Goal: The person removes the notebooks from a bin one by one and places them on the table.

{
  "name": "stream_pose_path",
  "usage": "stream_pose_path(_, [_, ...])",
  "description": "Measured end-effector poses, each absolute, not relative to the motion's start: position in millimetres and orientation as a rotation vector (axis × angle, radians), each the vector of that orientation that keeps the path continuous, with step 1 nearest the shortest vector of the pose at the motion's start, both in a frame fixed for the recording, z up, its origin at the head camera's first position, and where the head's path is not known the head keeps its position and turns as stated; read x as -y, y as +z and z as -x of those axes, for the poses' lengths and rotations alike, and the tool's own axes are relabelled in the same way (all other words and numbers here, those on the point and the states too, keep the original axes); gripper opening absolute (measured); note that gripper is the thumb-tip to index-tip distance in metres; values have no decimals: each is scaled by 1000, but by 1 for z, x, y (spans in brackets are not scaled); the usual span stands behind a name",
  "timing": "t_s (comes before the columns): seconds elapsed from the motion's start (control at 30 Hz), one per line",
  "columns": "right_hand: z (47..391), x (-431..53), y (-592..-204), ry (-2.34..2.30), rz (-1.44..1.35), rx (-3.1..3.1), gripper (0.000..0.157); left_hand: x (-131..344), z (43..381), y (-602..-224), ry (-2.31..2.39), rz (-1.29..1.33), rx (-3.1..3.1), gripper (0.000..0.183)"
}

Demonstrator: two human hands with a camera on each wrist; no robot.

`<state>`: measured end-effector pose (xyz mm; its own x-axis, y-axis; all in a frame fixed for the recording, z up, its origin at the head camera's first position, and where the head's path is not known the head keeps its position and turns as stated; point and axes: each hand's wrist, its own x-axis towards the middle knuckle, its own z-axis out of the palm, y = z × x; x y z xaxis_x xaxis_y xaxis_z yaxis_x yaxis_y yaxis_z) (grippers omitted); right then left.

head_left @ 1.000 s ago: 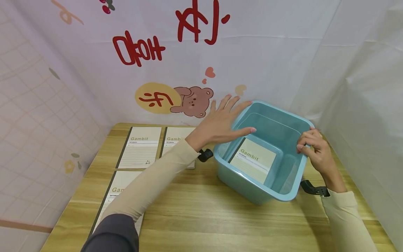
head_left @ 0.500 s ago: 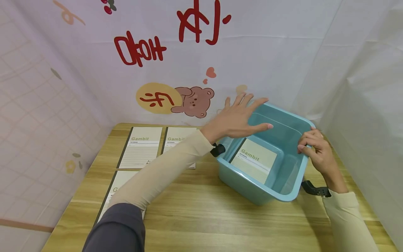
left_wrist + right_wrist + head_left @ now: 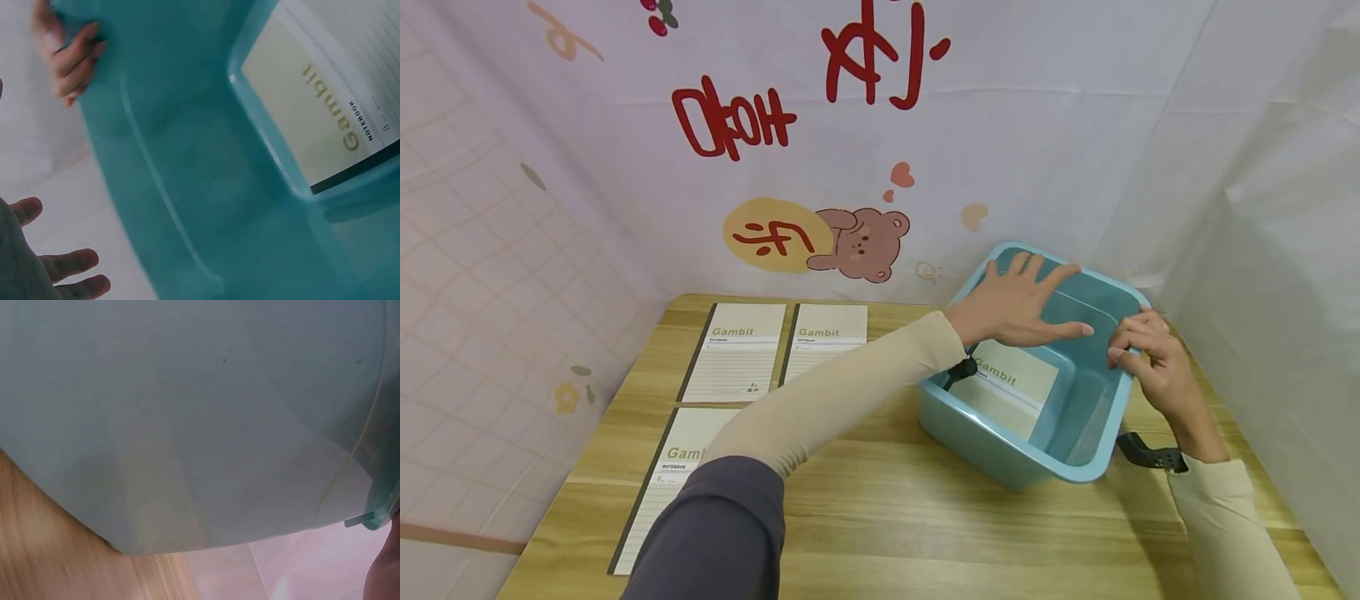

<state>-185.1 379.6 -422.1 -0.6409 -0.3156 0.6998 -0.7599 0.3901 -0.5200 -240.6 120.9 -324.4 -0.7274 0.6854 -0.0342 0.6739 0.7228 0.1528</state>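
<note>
A light blue plastic bin (image 3: 985,446) stands on the table at the right. One Gambit notebook (image 3: 1018,396) lies flat on its floor, partly covered by my left wrist in the head view. My left hand (image 3: 1018,308) is spread over the bin's opening, fingers apart, holding nothing; in the left wrist view some of its fingertips (image 3: 81,262) show beside the rim. With curled fingers my right hand (image 3: 1153,362) grips the bin's right rim, thumb on the inner side. The bin's outer wall (image 3: 187,425) fills most of the right wrist view.
Three more Gambit notebooks lie on the wooden table (image 3: 880,525): one at the back left (image 3: 737,354), one beside it (image 3: 827,321) and one nearer the front (image 3: 677,467), the last two partly behind my left arm. A printed cloth (image 3: 1037,150) hangs behind, with white sheeting at both sides.
My left hand has moved rightward from the bin's left rim to over its opening, fingers still spread. The right hand keeps its grip on the rim, and the bin stays put.
</note>
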Motion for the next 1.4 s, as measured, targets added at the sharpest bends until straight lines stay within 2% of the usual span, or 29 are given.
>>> stream_pose_path(0.63, [188,-382,-423,1185,-910,2156,38,-157,260,-380,-35,-1054,-2708,89])
stream_pose_path(0.87, [188,-380,-424,1177,-891,2170,33,-170,254,-397,-73,-969,-2595,82])
stream_pose_path(1.4, [188,-379,-425,1184,-883,2151,36,-177,237,-404,-325,-778,-2432,80])
